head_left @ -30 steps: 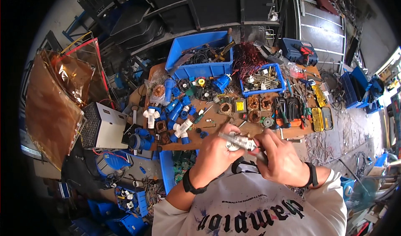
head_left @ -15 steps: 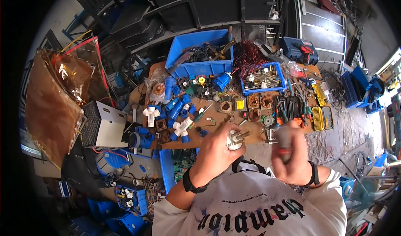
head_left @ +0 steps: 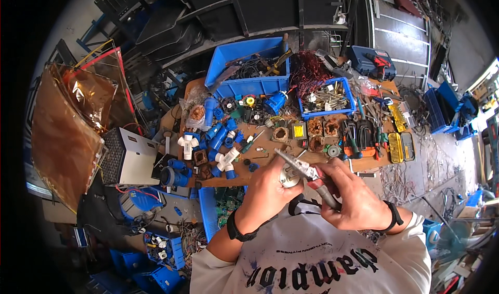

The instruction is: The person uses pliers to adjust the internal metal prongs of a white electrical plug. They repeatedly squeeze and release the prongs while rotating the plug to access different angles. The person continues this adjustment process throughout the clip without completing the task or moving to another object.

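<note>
My left hand (head_left: 266, 186) is wrapped round a small, round, silvery part (head_left: 289, 178), whose flat face points up; most of its body is hidden in my palm. A pair of pliers (head_left: 300, 167) with a long grey nose and red-and-grey handles is gripped by my right hand (head_left: 356, 196). The pliers' jaws lie slantwise over the round part, pointing up and left past my left thumb. From this view I cannot tell whether the jaws touch the part or what they pinch. Both hands are above the near edge of the wooden workbench (head_left: 247, 175).
Blue and white plastic fittings (head_left: 224, 160) crowd the bench's left side. At the back stand a large blue crate (head_left: 244, 88) of cables and a shallow blue tray (head_left: 327, 112) of metal pieces. Hand tools (head_left: 358, 133) lie at the right, beside a yellow bit case (head_left: 396, 148).
My right hand has brought the pliers left, turning their nose across the round part. The part's protruding shaft, visible earlier, is now covered by the pliers. My left hand stays nearly in place.
</note>
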The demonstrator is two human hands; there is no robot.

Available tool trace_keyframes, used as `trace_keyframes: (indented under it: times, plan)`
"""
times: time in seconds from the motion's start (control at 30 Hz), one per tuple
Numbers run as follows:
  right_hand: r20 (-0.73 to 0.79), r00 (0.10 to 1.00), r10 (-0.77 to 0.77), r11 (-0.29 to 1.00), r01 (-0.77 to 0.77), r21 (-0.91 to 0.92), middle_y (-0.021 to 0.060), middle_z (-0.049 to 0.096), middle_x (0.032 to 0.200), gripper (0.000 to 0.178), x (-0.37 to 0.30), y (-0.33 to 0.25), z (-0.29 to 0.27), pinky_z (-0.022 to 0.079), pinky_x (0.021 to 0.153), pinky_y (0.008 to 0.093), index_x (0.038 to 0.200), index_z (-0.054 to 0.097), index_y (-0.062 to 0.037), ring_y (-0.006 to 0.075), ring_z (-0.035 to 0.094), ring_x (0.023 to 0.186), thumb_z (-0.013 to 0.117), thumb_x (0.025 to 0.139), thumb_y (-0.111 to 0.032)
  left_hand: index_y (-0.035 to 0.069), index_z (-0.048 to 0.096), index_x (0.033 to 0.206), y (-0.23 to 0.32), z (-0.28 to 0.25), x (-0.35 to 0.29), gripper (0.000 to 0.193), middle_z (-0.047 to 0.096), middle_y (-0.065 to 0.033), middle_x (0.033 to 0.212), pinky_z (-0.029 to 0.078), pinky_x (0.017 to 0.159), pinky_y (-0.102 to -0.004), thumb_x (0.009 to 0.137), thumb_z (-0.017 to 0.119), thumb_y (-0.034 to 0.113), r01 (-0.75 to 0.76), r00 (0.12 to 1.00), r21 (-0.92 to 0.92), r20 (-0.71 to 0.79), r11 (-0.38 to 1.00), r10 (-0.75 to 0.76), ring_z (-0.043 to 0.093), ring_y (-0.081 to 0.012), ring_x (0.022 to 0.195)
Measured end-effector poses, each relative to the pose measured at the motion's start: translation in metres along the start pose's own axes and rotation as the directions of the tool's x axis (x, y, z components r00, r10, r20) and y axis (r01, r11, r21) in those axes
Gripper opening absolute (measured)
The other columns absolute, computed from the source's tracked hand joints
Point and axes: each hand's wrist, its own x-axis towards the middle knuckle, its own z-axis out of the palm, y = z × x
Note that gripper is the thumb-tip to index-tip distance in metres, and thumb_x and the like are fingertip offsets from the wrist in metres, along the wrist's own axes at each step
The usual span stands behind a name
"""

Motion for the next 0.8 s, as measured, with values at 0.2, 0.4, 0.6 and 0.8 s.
trace_keyframes:
  times: [0.2, 0.4, 0.6, 0.8]
  plan:
    - [-0.081, 0.995, -0.048, 0.993, 0.039, -0.115, 0.0124, 0.051, 0.091, 0.070, 0.000, 0.003, 0.002, 0.051, 0.061, 0.0389, 0.135, 0.045, -0.0044, 0.0280, 0.057, 0.068, 0.073, 0.071, -0.012, 0.004, 0.065, 0.091, 0.012, -0.004, 0.003, 0.025, 0.069, -0.0042, 0.084, 0.052, 0.066, -0.0276, 0.071, 0.081, 0.006, 0.052, 0.998, -0.036, 0.044, 0.998, -0.050, 0.069, -0.0150, 0.078]
    - [-0.240, 0.966, -0.098, 0.995, 0.090, -0.042, 0.0107, 0.055, 0.092, 0.060, -0.004, 0.013, 0.008, 0.052, 0.058, 0.0363, 0.124, 0.051, -0.0029, 0.0240, 0.062, 0.067, 0.074, 0.070, -0.014, 0.003, 0.068, 0.091, 0.001, -0.002, 0.000, 0.022, 0.069, -0.0044, 0.084, 0.052, 0.065, -0.0273, 0.072, 0.080, 0.004, 0.077, 0.997, 0.030, 0.024, 0.997, -0.077, 0.068, -0.0134, 0.077]
    - [-0.196, 0.979, -0.056, 0.997, 0.043, -0.066, 0.0111, 0.057, 0.089, 0.056, -0.003, 0.017, 0.011, 0.052, 0.059, 0.0360, 0.119, 0.052, -0.0010, 0.0242, 0.063, 0.068, 0.073, 0.069, -0.012, 0.006, 0.073, 0.089, 0.002, 0.000, -0.002, 0.020, 0.068, -0.0046, 0.087, 0.052, 0.068, -0.0279, 0.071, 0.079, 0.002, 0.103, 0.994, -0.082, -0.012, 0.991, -0.104, 0.068, -0.0149, 0.077]
    - [-0.466, 0.864, -0.189, 0.973, 0.229, 0.030, 0.0109, 0.057, 0.088, 0.052, -0.008, 0.015, 0.011, 0.051, 0.057, 0.0362, 0.116, 0.053, -0.0012, 0.0227, 0.060, 0.064, 0.072, 0.069, -0.011, 0.003, 0.061, 0.099, 0.008, -0.003, 0.000, 0.029, 0.066, -0.0141, 0.076, 0.053, 0.065, -0.0356, 0.072, 0.071, 0.005, 0.040, 0.998, 0.038, -0.039, 0.998, -0.039, 0.068, -0.0326, 0.074]
